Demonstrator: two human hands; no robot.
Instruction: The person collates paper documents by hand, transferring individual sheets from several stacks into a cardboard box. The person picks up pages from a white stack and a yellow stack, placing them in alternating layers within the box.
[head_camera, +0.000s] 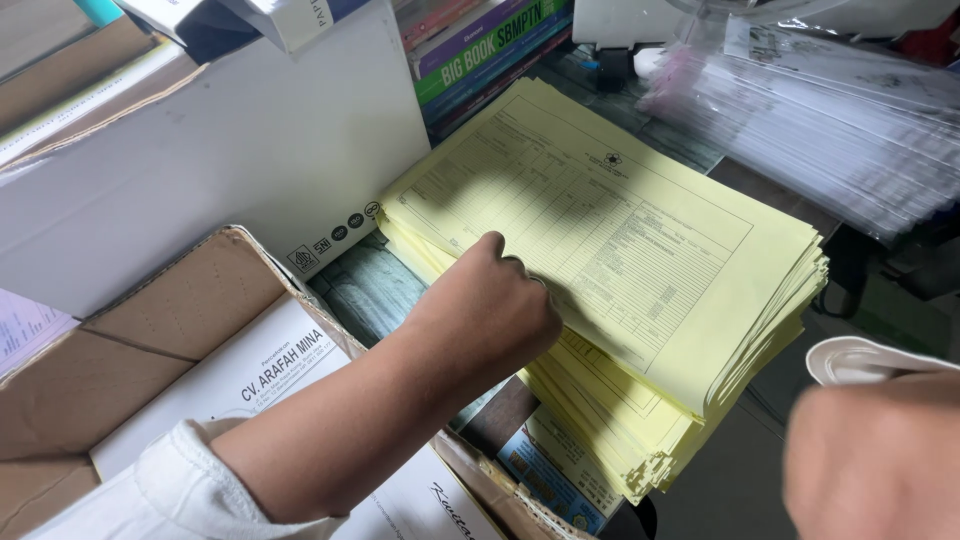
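Left hand (490, 315) is curled into a loose fist, knuckles resting on the near edge of the yellow form stack (640, 250), fingertips tucked under so I cannot tell if they pinch a sheet. Stack sits mid-desk, fanned at its right edge, between the open cardboard box (190, 310) and the clear plastic sleeves (840, 130) (books behind). Right hand (870, 460) is blurred at lower right; grip unreadable.

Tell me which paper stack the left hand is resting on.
The left hand rests on the yellow form stack in the middle; the other stack, white sheets in clear sleeves, lies untouched at the upper right.
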